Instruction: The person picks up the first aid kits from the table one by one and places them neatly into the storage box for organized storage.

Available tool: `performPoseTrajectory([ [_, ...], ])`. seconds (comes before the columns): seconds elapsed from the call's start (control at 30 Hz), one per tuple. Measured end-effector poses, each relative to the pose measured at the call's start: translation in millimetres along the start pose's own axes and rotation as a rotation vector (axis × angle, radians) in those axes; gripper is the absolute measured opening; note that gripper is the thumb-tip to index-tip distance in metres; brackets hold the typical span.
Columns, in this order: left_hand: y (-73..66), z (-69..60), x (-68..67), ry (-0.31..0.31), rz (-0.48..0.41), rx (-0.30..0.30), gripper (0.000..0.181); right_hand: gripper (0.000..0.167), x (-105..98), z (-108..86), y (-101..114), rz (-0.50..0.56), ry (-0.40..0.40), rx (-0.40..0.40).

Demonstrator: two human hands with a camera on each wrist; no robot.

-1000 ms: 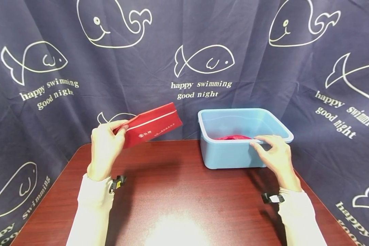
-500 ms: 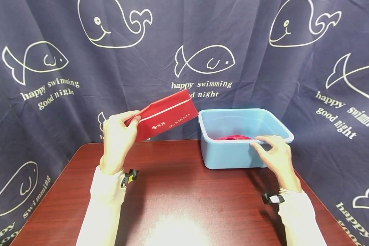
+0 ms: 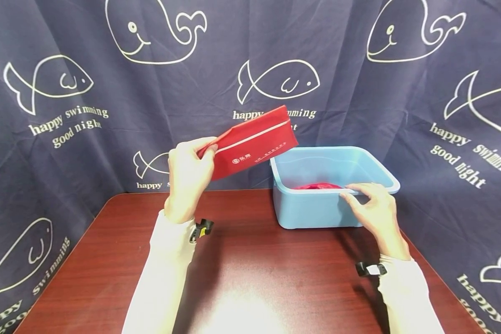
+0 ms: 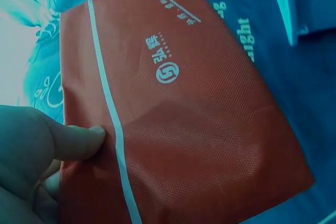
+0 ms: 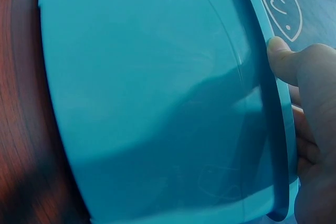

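Observation:
My left hand (image 3: 189, 176) pinches a flat, folded red non-woven bag (image 3: 254, 144) by its near left end, above the table. In the left wrist view, a white stripe and a white printed logo run across the bag (image 4: 210, 103), and my thumb (image 4: 79, 141) presses on its face near the stripe. On the right stands a blue plastic bin (image 3: 313, 208). My right hand (image 3: 375, 208) grips the bin's front rim, thumb outside and fingers over the edge. Something shiny and pinkish red (image 3: 319, 186) lies inside the bin, mostly hidden by the front wall.
The bin rests on a reddish-brown wooden table (image 3: 242, 250), near its back right. A dark blue curtain (image 3: 217, 55) with white whale and fish drawings hangs behind and along both sides. A dark band with a small device (image 3: 200, 230) sits on the left wrist.
My left hand has carried the red bag right and upward, so its far end now overlaps the bin's back left corner in the head view. My right hand and the bin stay put.

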State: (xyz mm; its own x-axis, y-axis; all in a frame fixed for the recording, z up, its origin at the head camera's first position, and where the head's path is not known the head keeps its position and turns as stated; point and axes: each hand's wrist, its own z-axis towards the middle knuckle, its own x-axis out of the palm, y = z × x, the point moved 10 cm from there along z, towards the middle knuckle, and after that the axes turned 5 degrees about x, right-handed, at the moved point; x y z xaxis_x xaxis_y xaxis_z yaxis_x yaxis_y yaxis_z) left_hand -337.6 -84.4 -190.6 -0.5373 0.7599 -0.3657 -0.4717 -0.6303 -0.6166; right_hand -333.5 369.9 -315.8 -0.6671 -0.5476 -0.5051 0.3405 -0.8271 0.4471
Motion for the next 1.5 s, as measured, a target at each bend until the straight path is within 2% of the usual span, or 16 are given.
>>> performPoseTrajectory([
  [0.3,-27.8,5.9,25.4,-0.006,-0.059,0.021,0.021,0.024,0.7,0.2,1.0,0.000,0.012,0.007],
  [0.47,-38.9,9.1,44.1,-0.010,-0.100,0.029,0.022,0.025,-0.4,0.5,-0.1,-0.001,0.005,0.008],
  [0.77,-67.1,15.6,77.1,-0.009,-0.173,0.053,0.023,0.024,-0.7,1.4,0.8,-0.008,0.014,0.013],
  [1.0,-87.9,17.5,105.7,0.015,-0.195,0.079,0.025,0.024,-1.2,1.1,3.5,-0.006,-0.001,-0.015],
  [1.2,-93.9,19.8,130.0,0.048,-0.198,0.063,0.028,0.025,-0.7,3.1,3.1,-0.009,-0.010,-0.029],
  [1.4,-88.0,20.5,158.1,0.075,-0.198,0.018,0.027,0.026,-2.6,3.0,2.9,-0.008,-0.019,-0.036],
  [1.5,-85.2,20.5,167.5,0.083,-0.200,0.004,0.027,0.026,-2.1,2.1,3.7,-0.006,-0.017,-0.039],
])
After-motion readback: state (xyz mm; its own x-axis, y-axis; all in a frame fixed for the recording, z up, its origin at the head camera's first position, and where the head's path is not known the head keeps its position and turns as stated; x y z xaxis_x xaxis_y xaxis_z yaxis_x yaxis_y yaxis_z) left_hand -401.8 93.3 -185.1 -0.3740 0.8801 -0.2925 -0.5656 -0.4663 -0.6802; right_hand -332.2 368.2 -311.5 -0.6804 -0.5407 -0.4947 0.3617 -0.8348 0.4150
